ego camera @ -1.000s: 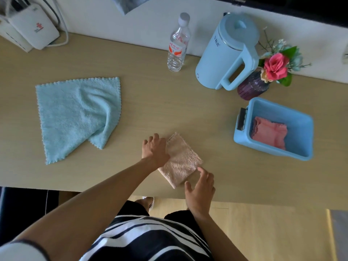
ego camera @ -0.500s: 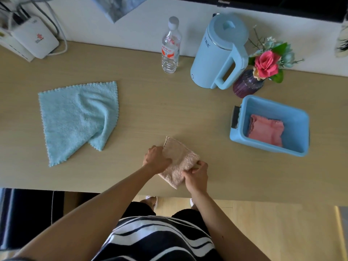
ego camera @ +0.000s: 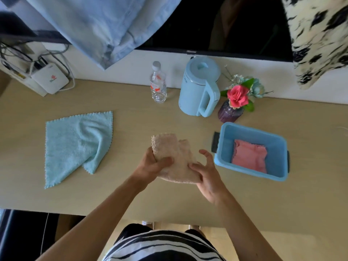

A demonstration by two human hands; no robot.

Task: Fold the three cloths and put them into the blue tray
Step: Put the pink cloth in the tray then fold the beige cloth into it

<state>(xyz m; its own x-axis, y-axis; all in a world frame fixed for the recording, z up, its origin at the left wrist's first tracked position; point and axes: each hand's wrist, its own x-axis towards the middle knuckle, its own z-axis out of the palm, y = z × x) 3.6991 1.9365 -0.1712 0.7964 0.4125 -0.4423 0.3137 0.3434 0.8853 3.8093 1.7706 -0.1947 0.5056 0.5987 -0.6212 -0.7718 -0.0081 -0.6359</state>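
A folded beige cloth (ego camera: 174, 157) is lifted off the table between both hands. My left hand (ego camera: 153, 163) grips its left side, thumb on top. My right hand (ego camera: 206, 171) holds its lower right edge with the fingers partly spread. The blue tray (ego camera: 246, 130) stands to the right, and a folded pink cloth (ego camera: 249, 158) lies inside it. A light blue cloth (ego camera: 75, 144) lies spread on the table at the left, with one corner turned over.
Along the back wall stand a water bottle (ego camera: 158, 82), a light blue kettle (ego camera: 198, 87) and a purple vase with a pink flower (ego camera: 234, 103). A white box with cables (ego camera: 49, 79) sits at the far left. The table's front edge (ego camera: 169, 220) runs close to my body.
The beige cloth lay flat on the table under both hands; now both hands have taken hold of it and raised it, shifted toward the tray. The head camera has tilted up.
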